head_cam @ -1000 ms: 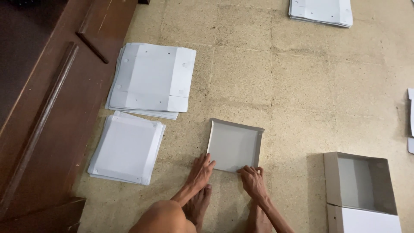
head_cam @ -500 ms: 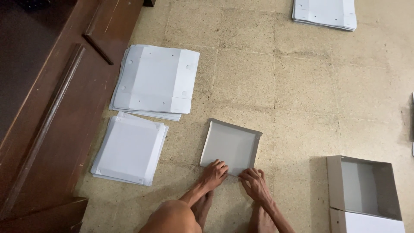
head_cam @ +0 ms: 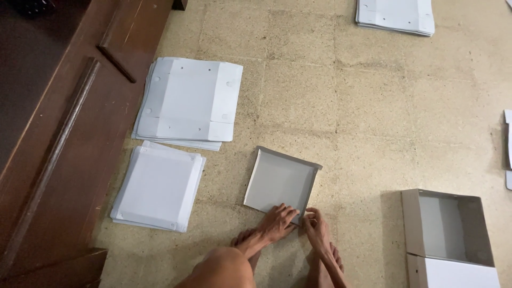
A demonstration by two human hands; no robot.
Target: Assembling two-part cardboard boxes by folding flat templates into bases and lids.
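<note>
While both hands work its near edge, the half-folded grey cardboard tray (head_cam: 280,181) lies flat on the tiled floor (head_cam: 373,106), roughly centre of view, just in front of the person's bare feet (head_cam: 248,240). Far and right walls are folded up; near edge is low. Left hand (head_cam: 278,220) lies palm-down w/ fingers spread over the tray's near right corner, pressing on the card, not closed round anything. Right hand (head_cam: 316,226) sits just beside it at the same corner, fingertips on the right wall's near end; looks like a light pinch on the card edge, but can't tell for sure. Hands nearly touch each other.

Left of the tray, close by, a stack of flat white die-cut sheets (head_cam: 159,186) w/ folded rims. Beyond that, touching it, a 2nd stack of flat box blanks (head_cam: 189,101) w/ flaps spread and small holes. Both stacks lie beside a dark wooden cabinet (head_cam: 64,133) along the left edge. Well apart, top right, a 3rd white stack (head_cam: 394,15). Lower right, near the right hand's side, a finished open box (head_cam: 448,226), grey inside, white outside. White card edge (head_cam: 508,149) at far right, cut off.
</note>
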